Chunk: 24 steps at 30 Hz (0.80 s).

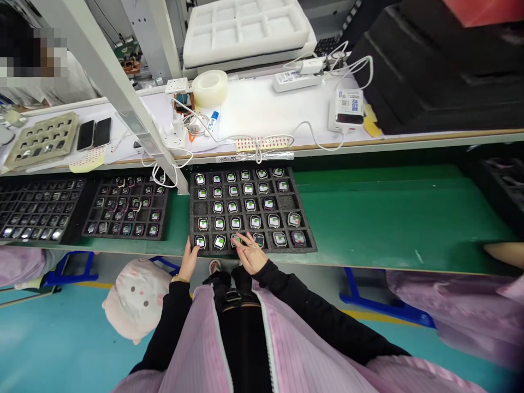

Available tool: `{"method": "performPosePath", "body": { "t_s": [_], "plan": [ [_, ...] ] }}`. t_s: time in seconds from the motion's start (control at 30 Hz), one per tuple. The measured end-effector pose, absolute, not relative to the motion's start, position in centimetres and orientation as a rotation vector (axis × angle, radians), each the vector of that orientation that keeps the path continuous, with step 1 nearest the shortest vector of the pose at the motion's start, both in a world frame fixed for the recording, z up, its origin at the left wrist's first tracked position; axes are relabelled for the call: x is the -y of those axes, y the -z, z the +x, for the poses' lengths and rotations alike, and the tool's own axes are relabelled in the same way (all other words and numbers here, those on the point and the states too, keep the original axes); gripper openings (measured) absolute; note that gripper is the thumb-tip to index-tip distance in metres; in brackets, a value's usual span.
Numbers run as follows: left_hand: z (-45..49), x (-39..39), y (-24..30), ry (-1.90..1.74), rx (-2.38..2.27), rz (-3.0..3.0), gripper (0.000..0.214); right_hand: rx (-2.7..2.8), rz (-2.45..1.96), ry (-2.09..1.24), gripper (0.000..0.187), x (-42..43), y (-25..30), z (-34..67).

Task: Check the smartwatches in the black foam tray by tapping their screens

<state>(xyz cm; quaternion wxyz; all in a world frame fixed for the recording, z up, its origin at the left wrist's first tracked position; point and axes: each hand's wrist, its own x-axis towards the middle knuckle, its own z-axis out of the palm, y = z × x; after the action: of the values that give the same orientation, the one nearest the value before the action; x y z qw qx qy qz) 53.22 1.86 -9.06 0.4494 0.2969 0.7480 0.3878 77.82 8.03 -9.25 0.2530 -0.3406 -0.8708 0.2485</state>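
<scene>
A black foam tray (pixel 204 207) lies on the green bench mat, holding rows of small square smartwatches with lit screens, one per pocket. My left hand (pixel 189 261) rests at the tray's front left corner, its fingers beside the front-row watch (pixel 200 241). My right hand (pixel 250 253) lies at the front edge, its spread fingers over another front-row watch (pixel 236 240), which they partly hide. A few pockets in the tray hold no watch.
Two more black trays of watches (pixel 127 207) lie to the left. A shelf above holds a tape roll (pixel 209 88), power strips, cables and phones (pixel 94 134). A white upright (pixel 123 90) stands at the left. Pink-sleeved arms (pixel 446 305) of co-workers show at both sides.
</scene>
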Motion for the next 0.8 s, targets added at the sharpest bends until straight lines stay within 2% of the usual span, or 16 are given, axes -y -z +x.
{"method": "performPosePath", "body": {
  "t_s": [0.37,0.8],
  "plan": [
    [53.8,-1.9,9.2,-1.035,-1.868,0.738,0.057,2.517,-0.814,-0.705,0.043,-7.7,8.9,72.7],
    [53.9,-2.1,9.5,-1.060,-1.933,0.757,0.050,2.275,-1.044,-0.743,0.049,-6.9,10.0,78.7]
  ]
}}
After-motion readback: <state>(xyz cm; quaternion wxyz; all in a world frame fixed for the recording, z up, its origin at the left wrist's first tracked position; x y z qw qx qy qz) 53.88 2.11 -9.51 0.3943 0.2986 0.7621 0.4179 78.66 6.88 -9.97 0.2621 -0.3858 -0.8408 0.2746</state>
